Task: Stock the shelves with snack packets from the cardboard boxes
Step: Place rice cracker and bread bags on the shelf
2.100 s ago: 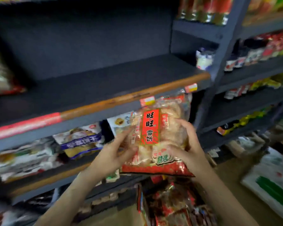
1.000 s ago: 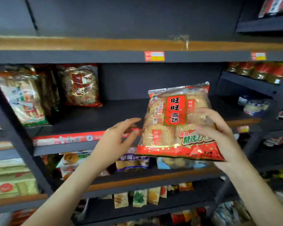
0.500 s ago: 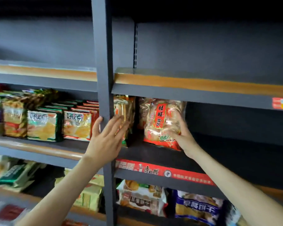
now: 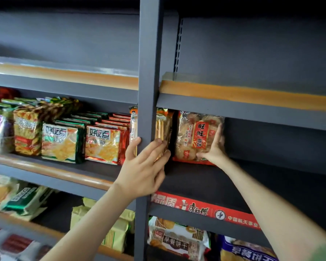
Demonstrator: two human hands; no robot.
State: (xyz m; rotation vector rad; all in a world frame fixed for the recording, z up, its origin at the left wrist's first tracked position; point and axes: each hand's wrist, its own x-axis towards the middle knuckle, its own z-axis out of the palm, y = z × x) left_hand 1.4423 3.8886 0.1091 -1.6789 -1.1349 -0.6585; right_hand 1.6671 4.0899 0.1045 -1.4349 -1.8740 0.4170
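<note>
A clear rice cracker packet with a red label (image 4: 195,137) stands upright at the left end of the dark shelf (image 4: 252,183). My right hand (image 4: 214,147) holds its right side and lower corner, fingers spread over the front. My left hand (image 4: 144,166) rests on the grey upright post (image 4: 148,76), fingers touching a yellow cracker packet (image 4: 163,127) just right of the post. No cardboard box is in view.
Left of the post, the same-level shelf holds rows of green and red biscuit packets (image 4: 61,142). Lower shelves carry more packets (image 4: 177,240). A red price strip (image 4: 205,210) runs along the shelf's front edge. The shelf above (image 4: 252,95) shows no goods.
My right hand carried the packet up from below to this shelf and stood it at the back left. My left hand let go of it and came onto the post.
</note>
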